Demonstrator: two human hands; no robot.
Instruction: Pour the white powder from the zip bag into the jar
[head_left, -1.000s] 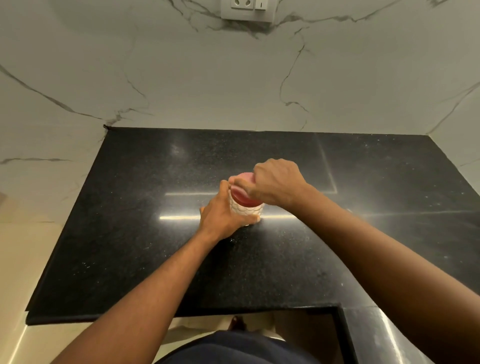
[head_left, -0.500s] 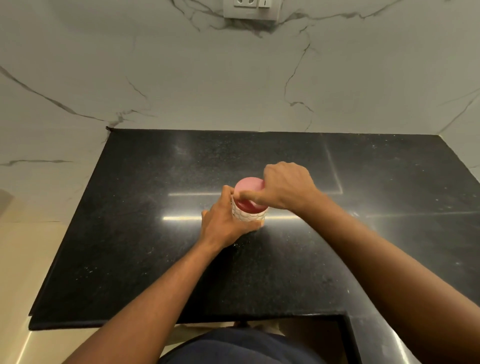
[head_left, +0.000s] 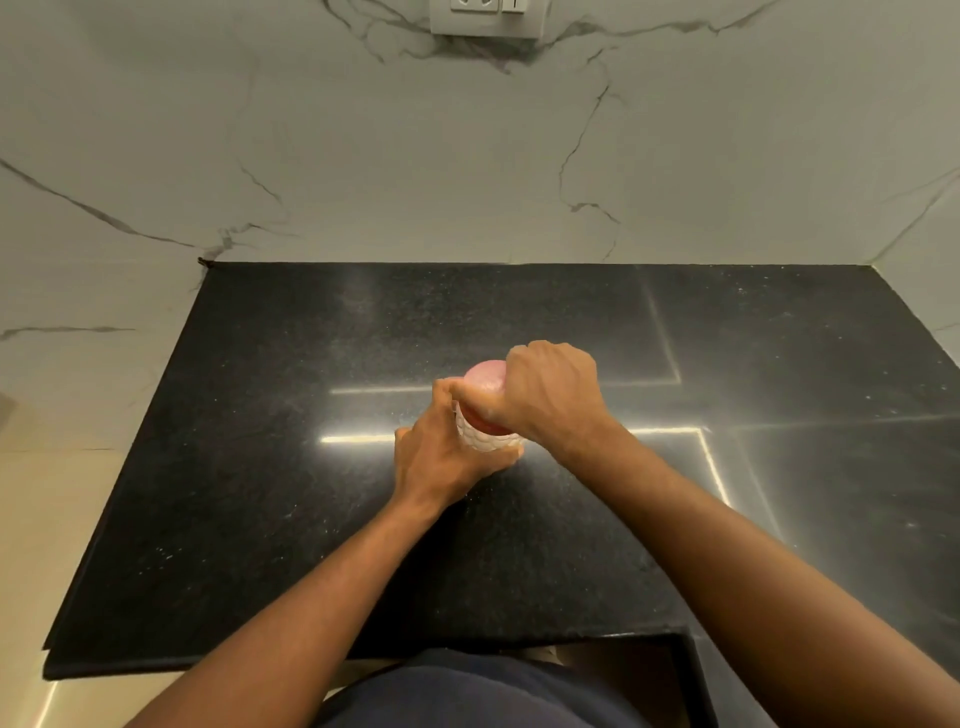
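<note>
A small clear jar (head_left: 485, 440) with a faceted pattern stands upright in the middle of the black counter (head_left: 260, 493). A red lid (head_left: 483, 382) sits on top of it. My left hand (head_left: 441, 452) wraps around the jar's body from the left. My right hand (head_left: 545, 395) grips the lid from above and the right, covering most of it. The zip bag is not in view. I cannot see inside the jar.
The black stone counter ends at a marble wall (head_left: 467, 156) behind and on both sides. A white socket and switch plate (head_left: 488, 15) is on the wall at the top. The counter's front edge (head_left: 208, 660) runs close to my body.
Both hands stay on the jar and lid. My right hand has shifted its grip slightly around the lid. The jar stays in the same spot on the counter.
</note>
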